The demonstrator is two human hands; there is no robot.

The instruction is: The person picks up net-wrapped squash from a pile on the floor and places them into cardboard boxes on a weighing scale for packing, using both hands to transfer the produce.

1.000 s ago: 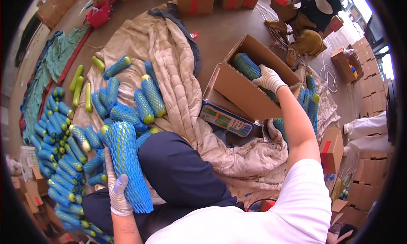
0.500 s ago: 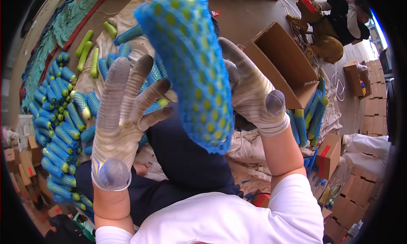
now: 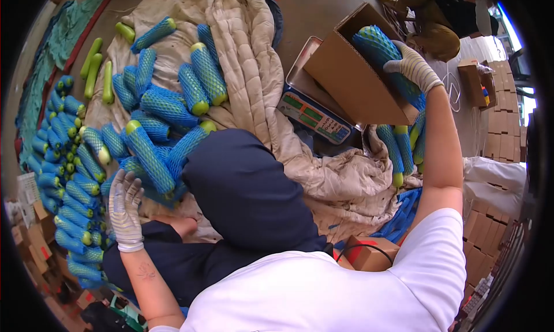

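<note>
My right hand [image 3: 420,67], in a striped glove, has its fingers on a zucchini in a blue foam net [image 3: 374,43]. That zucchini lies at the opening of a tilted cardboard box [image 3: 346,72], partly inside it. The box rests on a digital scale [image 3: 314,115] with green displays. My left hand [image 3: 124,208], gloved too, is raised beside my knee with nothing in it, fingers stretched out. Near it lies a pile of netted zucchini [image 3: 151,159] on a beige quilt [image 3: 242,60].
Bare zucchini [image 3: 92,75] lie at the quilt's left edge. Many netted ones [image 3: 75,199] are stacked on the far left. More netted zucchini [image 3: 398,150] lie below the box. A small carton [image 3: 372,254] is beside me. Another person [image 3: 433,34] sits at the upper right.
My right hand has carried the netted zucchini from in front of me to the box at the right. My left hand has dropped down and left, away from it. The scale now shows.
</note>
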